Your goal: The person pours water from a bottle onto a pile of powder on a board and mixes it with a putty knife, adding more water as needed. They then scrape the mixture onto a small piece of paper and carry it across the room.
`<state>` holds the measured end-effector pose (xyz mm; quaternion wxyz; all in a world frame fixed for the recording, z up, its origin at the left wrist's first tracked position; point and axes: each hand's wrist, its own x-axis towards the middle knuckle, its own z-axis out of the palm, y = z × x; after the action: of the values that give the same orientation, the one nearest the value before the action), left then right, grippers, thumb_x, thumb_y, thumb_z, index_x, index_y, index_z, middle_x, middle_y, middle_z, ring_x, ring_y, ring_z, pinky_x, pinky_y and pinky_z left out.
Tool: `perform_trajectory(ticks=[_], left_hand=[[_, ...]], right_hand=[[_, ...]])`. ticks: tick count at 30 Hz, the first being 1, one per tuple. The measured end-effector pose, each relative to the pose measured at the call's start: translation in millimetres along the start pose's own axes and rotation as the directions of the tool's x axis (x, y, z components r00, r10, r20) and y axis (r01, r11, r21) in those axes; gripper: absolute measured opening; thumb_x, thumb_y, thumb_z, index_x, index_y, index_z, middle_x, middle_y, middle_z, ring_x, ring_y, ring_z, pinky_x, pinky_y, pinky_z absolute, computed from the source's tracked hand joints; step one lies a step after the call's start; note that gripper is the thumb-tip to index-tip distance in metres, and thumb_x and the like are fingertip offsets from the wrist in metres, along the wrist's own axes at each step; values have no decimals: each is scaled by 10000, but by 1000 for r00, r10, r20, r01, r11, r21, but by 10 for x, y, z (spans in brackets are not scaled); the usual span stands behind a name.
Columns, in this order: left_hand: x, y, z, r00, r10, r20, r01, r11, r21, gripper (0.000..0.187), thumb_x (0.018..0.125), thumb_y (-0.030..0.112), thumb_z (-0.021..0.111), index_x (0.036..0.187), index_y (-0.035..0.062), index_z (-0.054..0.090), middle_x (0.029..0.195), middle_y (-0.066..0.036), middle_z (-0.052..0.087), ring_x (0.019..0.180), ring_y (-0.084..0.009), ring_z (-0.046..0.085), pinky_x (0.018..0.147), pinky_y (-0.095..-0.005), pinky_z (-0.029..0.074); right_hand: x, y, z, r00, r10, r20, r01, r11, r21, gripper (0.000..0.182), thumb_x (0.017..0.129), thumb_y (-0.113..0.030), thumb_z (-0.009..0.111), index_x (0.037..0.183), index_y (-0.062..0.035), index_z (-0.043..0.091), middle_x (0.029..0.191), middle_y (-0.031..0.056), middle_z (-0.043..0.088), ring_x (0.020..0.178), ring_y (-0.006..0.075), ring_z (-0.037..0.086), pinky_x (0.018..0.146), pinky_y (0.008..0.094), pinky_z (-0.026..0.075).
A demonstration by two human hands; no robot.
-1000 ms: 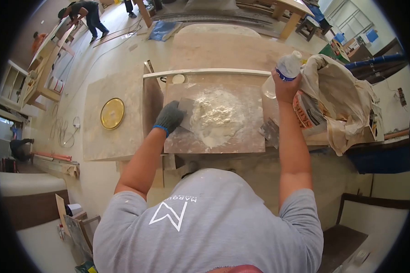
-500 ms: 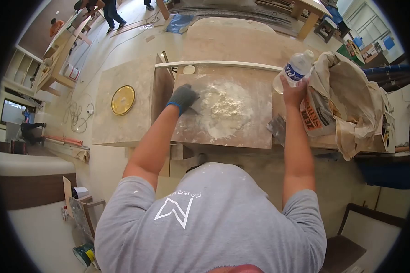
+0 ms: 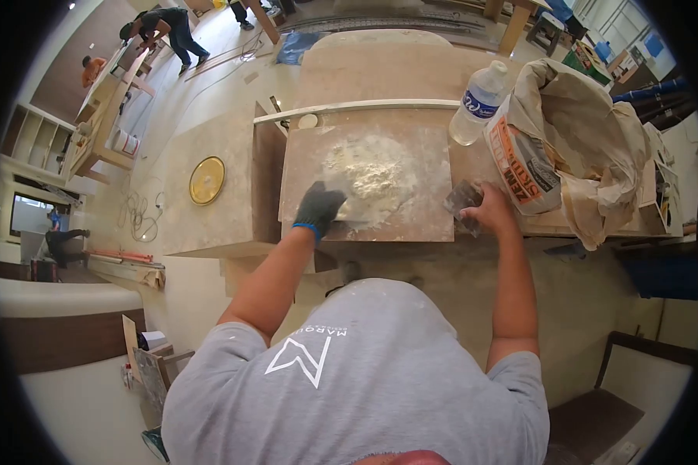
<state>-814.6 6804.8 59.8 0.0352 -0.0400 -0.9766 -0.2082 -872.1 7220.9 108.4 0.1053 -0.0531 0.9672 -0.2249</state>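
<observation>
Powder point(image 3: 374, 172) lies spread on a wooden board point(image 3: 434, 217).

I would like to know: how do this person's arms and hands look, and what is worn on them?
The left hand wears a dark grey fabric glove with a blue cuff. The right hand is bare. Both forearms are uncovered below short, light grey T-shirt sleeves.
</observation>
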Motion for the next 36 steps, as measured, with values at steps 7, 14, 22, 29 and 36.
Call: perform_trajectory(ticks=[7, 14, 22, 29, 36], left_hand=[[463, 863, -684, 998, 60, -15, -59, 998, 36, 246, 859, 168, 588, 1060, 57, 675, 947, -229, 682, 931, -394, 662, 814, -482, 530], [332, 626, -778, 973, 227, -36, -219, 962, 163, 248, 852, 87, 525, 1044, 87, 683, 945, -175, 701, 901, -397, 668, 798, -492, 531], [456, 622, -652, 956, 293, -18, -280, 929, 243, 231, 832, 99, 550, 1023, 60, 672, 907, -215, 688, 848, -410, 666, 781, -496, 535], [335, 310, -868, 966, -98, -239, -13, 906, -422, 256, 847, 157, 613, 1062, 24, 649, 1013, -211, 681, 931, -378, 663, 820, -449, 525], [-84, 474, -543, 881, -31, -472, -307, 721, -621, 195, 930, 55, 621, 1123, 30, 632, 1076, -177, 674, 962, -324, 663, 844, -399, 535]], right_hand=[[-149, 4, -177, 982, 168, 82, -186, 926, 328, 411, 856, -296, 757, 1135, -10, 661, 1055, 159, 679, 1018, 251, 640, 863, 361, 488], [-580, 41, 628, 923, 361, -131, 135, 15, 991, 317, 992, -223, 628, 1218, -8, 578, 1151, 57, 659, 1033, 196, 619, 942, 315, 465], [-1012, -204, 1058, 913, 398, 87, -45, -113, 993, 351, 954, -141, 653, 1268, -19, 555, 1194, 72, 648, 1061, 185, 621, 950, 335, 484], [-777, -978, 1015, 903, 354, 243, -133, -308, 942, 316, 940, -87, 614, 1247, -43, 558, 1148, 101, 652, 1045, 233, 650, 893, 420, 541], [-165, -1830, 1133, 892, 252, 375, -256, -401, 880, 292, 948, -100, 586, 1229, -80, 507, 1167, 115, 617, 1014, 267, 644, 836, 486, 543]])
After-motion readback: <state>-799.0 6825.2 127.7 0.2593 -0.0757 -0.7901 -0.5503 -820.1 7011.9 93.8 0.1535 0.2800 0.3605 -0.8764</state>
